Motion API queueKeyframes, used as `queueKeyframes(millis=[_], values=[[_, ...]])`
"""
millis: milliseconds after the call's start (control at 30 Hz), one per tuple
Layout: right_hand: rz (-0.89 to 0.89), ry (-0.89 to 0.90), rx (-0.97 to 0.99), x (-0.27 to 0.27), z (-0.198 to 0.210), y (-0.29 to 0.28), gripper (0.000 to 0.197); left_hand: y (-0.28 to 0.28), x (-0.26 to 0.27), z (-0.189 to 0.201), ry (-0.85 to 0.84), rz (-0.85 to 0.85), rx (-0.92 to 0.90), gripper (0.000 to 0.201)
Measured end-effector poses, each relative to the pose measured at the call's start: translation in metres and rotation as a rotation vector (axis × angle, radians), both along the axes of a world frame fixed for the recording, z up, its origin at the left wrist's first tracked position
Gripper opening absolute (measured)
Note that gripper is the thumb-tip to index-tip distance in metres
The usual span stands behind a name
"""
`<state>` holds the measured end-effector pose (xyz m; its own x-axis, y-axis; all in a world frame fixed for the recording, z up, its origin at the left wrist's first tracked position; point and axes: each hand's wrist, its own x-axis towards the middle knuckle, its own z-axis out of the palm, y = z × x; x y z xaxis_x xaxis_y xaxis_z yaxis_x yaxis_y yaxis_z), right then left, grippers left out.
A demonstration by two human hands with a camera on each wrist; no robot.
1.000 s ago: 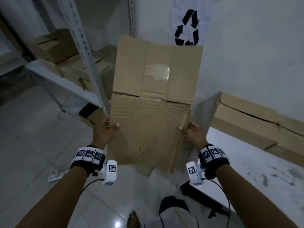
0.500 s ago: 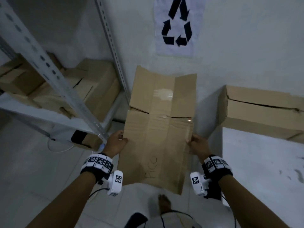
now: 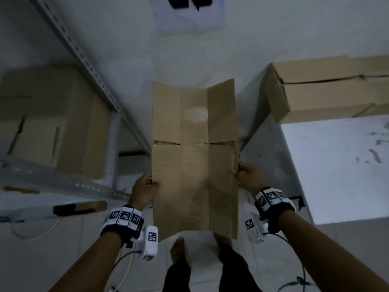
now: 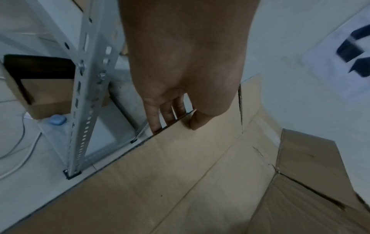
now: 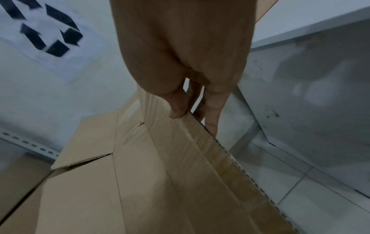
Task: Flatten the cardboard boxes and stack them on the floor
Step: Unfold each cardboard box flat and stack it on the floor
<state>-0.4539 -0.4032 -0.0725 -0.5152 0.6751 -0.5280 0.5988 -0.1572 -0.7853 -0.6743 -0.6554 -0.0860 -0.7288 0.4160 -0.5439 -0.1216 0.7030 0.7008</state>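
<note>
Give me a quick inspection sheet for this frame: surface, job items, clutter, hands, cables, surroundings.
Surface: pale tiled floor; no stack visible on it.
Job's things: flattened cardboard box, held flat, "PICO" handwritten near its lower end; unflattened boxes on the metal shelf and the white table.
Clutter: small blue object by the shelf post.
Grippers: left hand pinches the sheet's left edge; right hand pinches the right edge.
Cables: white cable on the floor; black wrist-camera leads.
Surroundings: white wall with recycling sign.
</note>
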Motion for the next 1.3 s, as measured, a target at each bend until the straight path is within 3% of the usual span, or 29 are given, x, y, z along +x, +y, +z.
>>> queueKeyframes(millis=[133,367,633,800,867,1000,1100,1200,1300], values=[[-0.02,0.023,-0.037,-0.021,-0.05,-0.01,0.029,-0.008,-0.026,-0.062,-0.025,-0.005,-0.011,0.023],[-0.012,-0.04,0.004,-0.051,-0.19,-0.002,0.024,-0.005,-0.053,-0.204,-0.077,0.017,-0.004,0.022],[0.085,-0.118,-0.01,-0.062,-0.441,0.012,0.031,-0.002,-0.077,-0.449,-0.183,-0.097,-0.025,0.013],[0.183,-0.159,-0.031,-0.072,-0.555,0.03,0.031,0.007,-0.079,-0.552,-0.208,-0.134,-0.053,0.011],[0.232,-0.167,-0.001,-0.077,-0.592,0.039,0.033,0.011,-0.079,-0.585,-0.168,-0.125,-0.04,0.021],[0.303,-0.16,0.048,-0.082,-0.634,0.044,0.032,0.015,-0.074,-0.632,-0.069,-0.086,0.019,0.027],[0.358,-0.167,0.112,-0.075,-0.647,0.032,0.042,0.005,-0.064,-0.655,-0.002,0.011,0.036,0.008],[0.375,-0.174,0.115,-0.065,-0.66,0.025,0.069,-0.006,-0.049,-0.671,0.004,0.012,0.006,0.038],[0.484,-0.322,0.161,-0.056,-0.677,0.021,0.09,-0.019,-0.033,-0.687,0.02,-0.155,-0.043,0.057]])
